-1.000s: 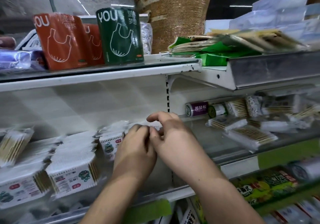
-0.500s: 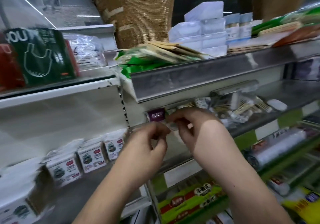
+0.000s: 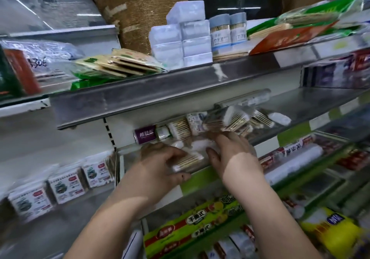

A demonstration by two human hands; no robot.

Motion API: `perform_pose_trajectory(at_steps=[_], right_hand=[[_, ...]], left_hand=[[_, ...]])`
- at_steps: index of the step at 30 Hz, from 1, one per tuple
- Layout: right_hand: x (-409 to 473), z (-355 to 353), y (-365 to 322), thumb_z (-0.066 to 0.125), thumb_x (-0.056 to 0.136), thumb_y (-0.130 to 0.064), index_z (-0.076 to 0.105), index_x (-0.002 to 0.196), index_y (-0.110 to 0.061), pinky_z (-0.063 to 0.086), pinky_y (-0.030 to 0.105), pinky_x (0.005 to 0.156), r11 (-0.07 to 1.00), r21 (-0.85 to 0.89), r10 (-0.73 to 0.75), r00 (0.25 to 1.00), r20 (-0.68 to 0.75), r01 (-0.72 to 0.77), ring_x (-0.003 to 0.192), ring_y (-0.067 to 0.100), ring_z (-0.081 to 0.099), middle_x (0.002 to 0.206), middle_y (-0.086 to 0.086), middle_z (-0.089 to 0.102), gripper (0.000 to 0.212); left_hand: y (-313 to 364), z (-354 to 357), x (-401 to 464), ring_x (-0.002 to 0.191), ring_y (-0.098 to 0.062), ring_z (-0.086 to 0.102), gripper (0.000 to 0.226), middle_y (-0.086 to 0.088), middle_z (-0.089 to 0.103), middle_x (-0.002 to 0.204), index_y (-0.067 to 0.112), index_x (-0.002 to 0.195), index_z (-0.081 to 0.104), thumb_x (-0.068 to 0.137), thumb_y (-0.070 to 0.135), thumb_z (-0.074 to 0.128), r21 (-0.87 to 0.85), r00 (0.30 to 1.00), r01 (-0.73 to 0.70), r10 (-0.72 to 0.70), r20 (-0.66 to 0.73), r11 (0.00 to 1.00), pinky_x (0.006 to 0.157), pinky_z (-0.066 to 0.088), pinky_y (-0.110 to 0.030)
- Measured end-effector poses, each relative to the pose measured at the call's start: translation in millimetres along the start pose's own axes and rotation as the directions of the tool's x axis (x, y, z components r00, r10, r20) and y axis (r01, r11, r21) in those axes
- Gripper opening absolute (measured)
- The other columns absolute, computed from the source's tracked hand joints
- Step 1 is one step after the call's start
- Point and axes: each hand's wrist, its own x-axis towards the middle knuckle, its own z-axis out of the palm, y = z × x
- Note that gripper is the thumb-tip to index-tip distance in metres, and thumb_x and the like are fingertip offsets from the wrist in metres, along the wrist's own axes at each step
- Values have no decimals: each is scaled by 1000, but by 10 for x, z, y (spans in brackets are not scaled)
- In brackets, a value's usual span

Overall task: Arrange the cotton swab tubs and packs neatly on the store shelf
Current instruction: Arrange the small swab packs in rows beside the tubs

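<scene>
From the head camera, the left hand [image 3: 160, 158] pinches a clear cotton swab pack [image 3: 188, 161] at the front of the middle shelf [image 3: 290, 106]. The right hand [image 3: 232, 150] lies flat and spread just beside it. The pack looks light, soft and crinkly, maybe slippery, so hold its long sides, where the sticks feel stiff

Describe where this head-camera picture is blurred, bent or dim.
Head view: motion blur smears the boxed swab packs at lower left and the frame edges; the wide lens bows the metal shelf edge; both hands, left hand and right hand, sit in shelf shade.
</scene>
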Motion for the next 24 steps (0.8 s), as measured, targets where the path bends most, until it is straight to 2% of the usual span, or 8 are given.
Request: perform_pose_trajectory(at_steps=[3,7,9,11,14,18,21,24], right_hand=[[14,-15,69,49,99,-36,56,134,-35,37,34,102,997,80,-23,1000,-17,24,126,28,43,136,3,50,36],[-1,29,156,57,95,-34,63,123,-34,47,37,94,978,201,-44,994,-103,64,115,28,51,128,0,54,29],[-23,35,181,58,95,-35,65,122,-35,48,36,92,961,261,-56,989,-134,89,111,26,53,127,-3,54,28],[-43,23,192,57,96,-36,66,121,-34,48,33,92,946,305,-61,986,-156,107,109,22,54,127,-6,53,27],[-62,-2,206,58,96,-36,66,118,-33,50,34,92,915,391,-32,984,-173,98,105,18,56,125,-10,50,24],[-76,-64,193,62,93,-32,64,111,-31,52,31,92,818,568,25,982,-188,88,100,12,58,111,-16,44,18],[-111,-74,146,61,93,-35,59,107,-36,54,28,87,762,641,37,983,-181,89,99,10,59,115,-14,48,14],[-172,-48,54,60,94,-37,54,105,-41,56,28,79,668,742,55,991,-123,55,99,7,61,112,-13,60,13]], left_hand=[[49,1,-16,92,14,40,42,29,48,113,47,123,55,83,54,64,13,999,32,-31,-16,999,74,30,-3],[95,58,-63,104,4,44,37,28,47,111,46,121,57,85,49,64,-5,994,78,-78,-75,997,78,32,-9],[117,75,-78,94,12,43,32,32,46,105,47,116,59,85,44,66,-44,990,90,-95,-104,995,74,31,-2],[126,79,-86,85,17,43,24,36,49,101,48,108,62,86,40,67,-104,983,105,-120,-143,989,70,31,0],[144,84,-102,80,11,55,17,38,59,97,49,101,66,85,43,65,-258,966,127,-178,-185,958,68,40,-11],[201,91,-154,79,6,58,19,28,66,83,49,104,66,87,47,59,-376,938,80,-197,-286,923,64,44,-19],[277,74,-209,78,5,60,13,28,64,83,48,99,65,90,42,58,-458,923,38,-207,-325,888,58,44,-9],[298,29,-274,80,8,62,11,30,66,85,42,98,64,91,36,57,-529,911,-13,-208,-357,849,61,46,-5]])
